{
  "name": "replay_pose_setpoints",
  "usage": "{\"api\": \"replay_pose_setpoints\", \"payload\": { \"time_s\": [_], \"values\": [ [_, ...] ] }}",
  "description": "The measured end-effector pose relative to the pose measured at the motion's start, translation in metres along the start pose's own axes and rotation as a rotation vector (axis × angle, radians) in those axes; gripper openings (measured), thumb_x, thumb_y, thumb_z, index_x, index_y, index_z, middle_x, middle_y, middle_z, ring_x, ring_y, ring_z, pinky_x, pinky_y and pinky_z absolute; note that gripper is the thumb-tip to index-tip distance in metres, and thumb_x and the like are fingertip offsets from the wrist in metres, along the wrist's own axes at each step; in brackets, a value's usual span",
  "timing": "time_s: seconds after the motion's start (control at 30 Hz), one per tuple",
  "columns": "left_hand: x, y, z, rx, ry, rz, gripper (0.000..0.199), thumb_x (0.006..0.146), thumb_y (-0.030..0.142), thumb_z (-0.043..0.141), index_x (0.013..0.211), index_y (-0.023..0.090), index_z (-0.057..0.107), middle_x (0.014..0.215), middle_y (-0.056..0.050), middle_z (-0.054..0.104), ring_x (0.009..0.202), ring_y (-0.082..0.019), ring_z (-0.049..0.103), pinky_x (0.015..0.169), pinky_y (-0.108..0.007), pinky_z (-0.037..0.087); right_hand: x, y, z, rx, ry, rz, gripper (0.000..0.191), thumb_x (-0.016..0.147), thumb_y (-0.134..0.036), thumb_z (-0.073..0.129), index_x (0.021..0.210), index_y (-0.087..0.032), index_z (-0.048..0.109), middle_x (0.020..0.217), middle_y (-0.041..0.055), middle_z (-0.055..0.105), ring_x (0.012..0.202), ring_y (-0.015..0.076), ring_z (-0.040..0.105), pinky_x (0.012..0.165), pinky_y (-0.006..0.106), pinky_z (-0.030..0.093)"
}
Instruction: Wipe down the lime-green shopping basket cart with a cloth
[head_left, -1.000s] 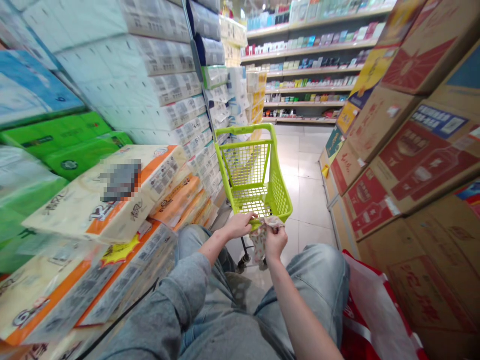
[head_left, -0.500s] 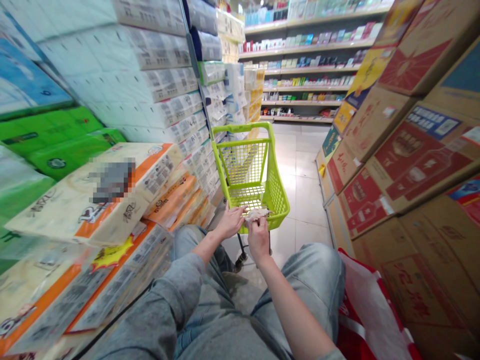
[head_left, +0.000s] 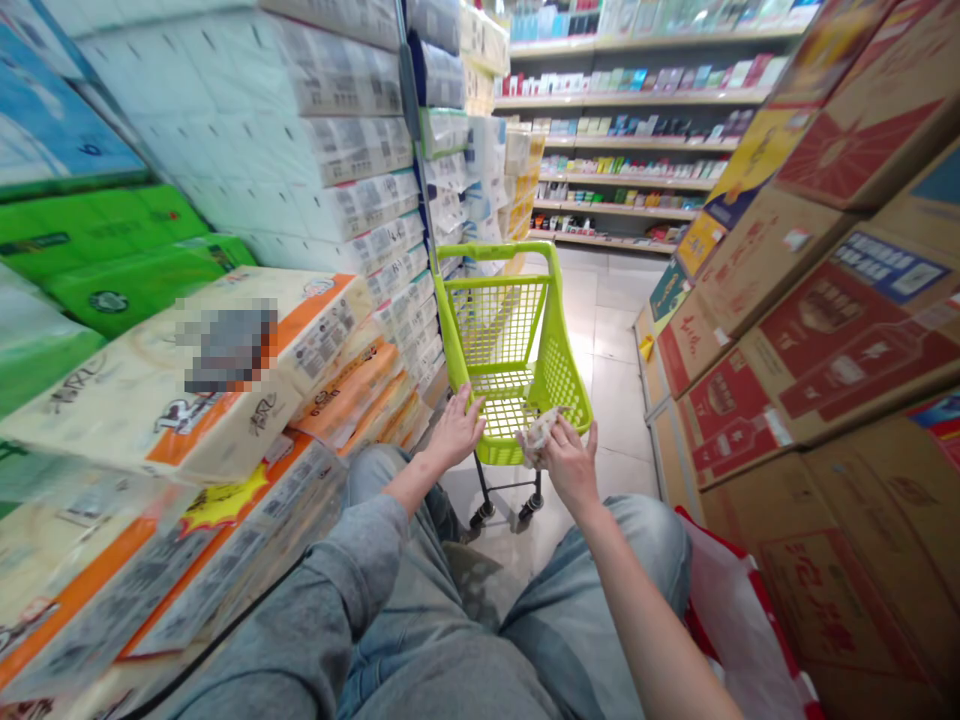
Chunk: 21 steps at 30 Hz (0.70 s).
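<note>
Fingers of the right hand grip a pale, crumpled cloth; the left hand, fingers extended, is at the lime-green latticed cart.

Retail Shop: Stocked Aisle Observed

The premises are identified as a shop. Long shelves at the far end are lined with rows of small packaged goods. Plastic-wrapped packs are stacked on the left, where a yellow starburst sign is displayed; printed cartons are piled on the right. A green shopping trolley is noted on the tiled floor.
</note>
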<state>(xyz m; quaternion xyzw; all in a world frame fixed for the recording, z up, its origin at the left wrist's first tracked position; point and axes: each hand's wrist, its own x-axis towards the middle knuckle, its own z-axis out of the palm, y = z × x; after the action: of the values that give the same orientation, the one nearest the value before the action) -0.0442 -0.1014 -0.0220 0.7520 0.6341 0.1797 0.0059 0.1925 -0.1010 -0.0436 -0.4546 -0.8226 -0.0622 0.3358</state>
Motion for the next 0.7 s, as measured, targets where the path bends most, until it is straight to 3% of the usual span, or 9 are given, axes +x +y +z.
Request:
{"api": "replay_pose_setpoints", "payload": {
  "time_s": [0.07, 0.2, 0.33, 0.4, 0.57, 0.7],
  "values": [
    [0.001, 0.002, -0.001, 0.014, 0.004, 0.015, 0.045, 0.092, 0.035, 0.031, 0.131, 0.016, 0.042, 0.151, -0.012, 0.021, 0.140, -0.024, 0.019, 0.113, -0.045, 0.021, 0.005, 0.001, 0.004, 0.022, -0.065, -0.059, 0.016, 0.088, -0.026, 0.047, 0.086, -0.021, 0.063, 0.095, 0.0055, 0.065, 0.103, 0.0222, 0.051, 0.108, 0.055, 0.005],
    [0.003, -0.002, -0.004, 0.057, 0.029, 0.050, 0.043, 0.092, 0.035, 0.032, 0.126, 0.015, 0.048, 0.149, -0.013, 0.024, 0.139, -0.024, 0.022, 0.114, -0.045, 0.019, 0.016, 0.001, 0.007, -0.035, -0.205, -0.197, 0.013, 0.087, -0.025, 0.050, 0.081, -0.019, 0.061, 0.084, 0.0049, 0.064, 0.087, 0.0193, 0.054, 0.105, 0.045, 0.023],
    [0.004, -0.007, -0.002, 0.063, 0.066, 0.038, 0.040, 0.091, 0.031, 0.033, 0.121, 0.013, 0.052, 0.148, -0.014, 0.027, 0.139, -0.024, 0.019, 0.115, -0.045, 0.017, 0.026, -0.005, 0.013, -0.086, -0.270, -0.289, 0.011, 0.086, -0.017, 0.050, 0.082, -0.016, 0.059, 0.086, 0.0079, 0.062, 0.085, 0.0199, 0.053, 0.082, 0.032, 0.039],
    [0.003, -0.008, 0.000, 0.060, 0.085, 0.032, 0.038, 0.091, 0.030, 0.035, 0.120, 0.013, 0.053, 0.148, -0.014, 0.028, 0.139, -0.023, 0.020, 0.115, -0.046, 0.017, 0.031, -0.016, 0.021, -0.084, -0.295, -0.335, 0.011, 0.087, -0.016, 0.049, 0.084, -0.016, 0.059, 0.087, 0.0082, 0.062, 0.082, 0.0197, 0.053, 0.074, 0.030, 0.040],
    [-0.001, -0.004, 0.002, 0.084, 0.117, 0.017, 0.033, 0.091, 0.030, 0.035, 0.116, 0.018, 0.054, 0.148, -0.011, 0.030, 0.138, -0.022, 0.025, 0.113, -0.045, 0.023, 0.039, -0.050, 0.041, -0.073, -0.325, -0.393, 0.012, 0.088, -0.014, 0.046, 0.090, -0.014, 0.058, 0.089, 0.0092, 0.062, 0.082, 0.0195, 0.054, 0.073, 0.030, 0.041],
    [-0.003, -0.008, 0.001, 0.092, 0.109, 0.018, 0.031, 0.092, 0.031, 0.034, 0.111, 0.021, 0.055, 0.148, -0.010, 0.030, 0.136, -0.019, 0.028, 0.112, -0.046, 0.024, 0.036, -0.041, 0.038, -0.106, -0.314, -0.429, 0.013, 0.088, -0.014, 0.045, 0.093, -0.014, 0.057, 0.093, 0.0101, 0.062, 0.084, 0.0200, 0.055, 0.075, 0.031, 0.042]
  ]
}}
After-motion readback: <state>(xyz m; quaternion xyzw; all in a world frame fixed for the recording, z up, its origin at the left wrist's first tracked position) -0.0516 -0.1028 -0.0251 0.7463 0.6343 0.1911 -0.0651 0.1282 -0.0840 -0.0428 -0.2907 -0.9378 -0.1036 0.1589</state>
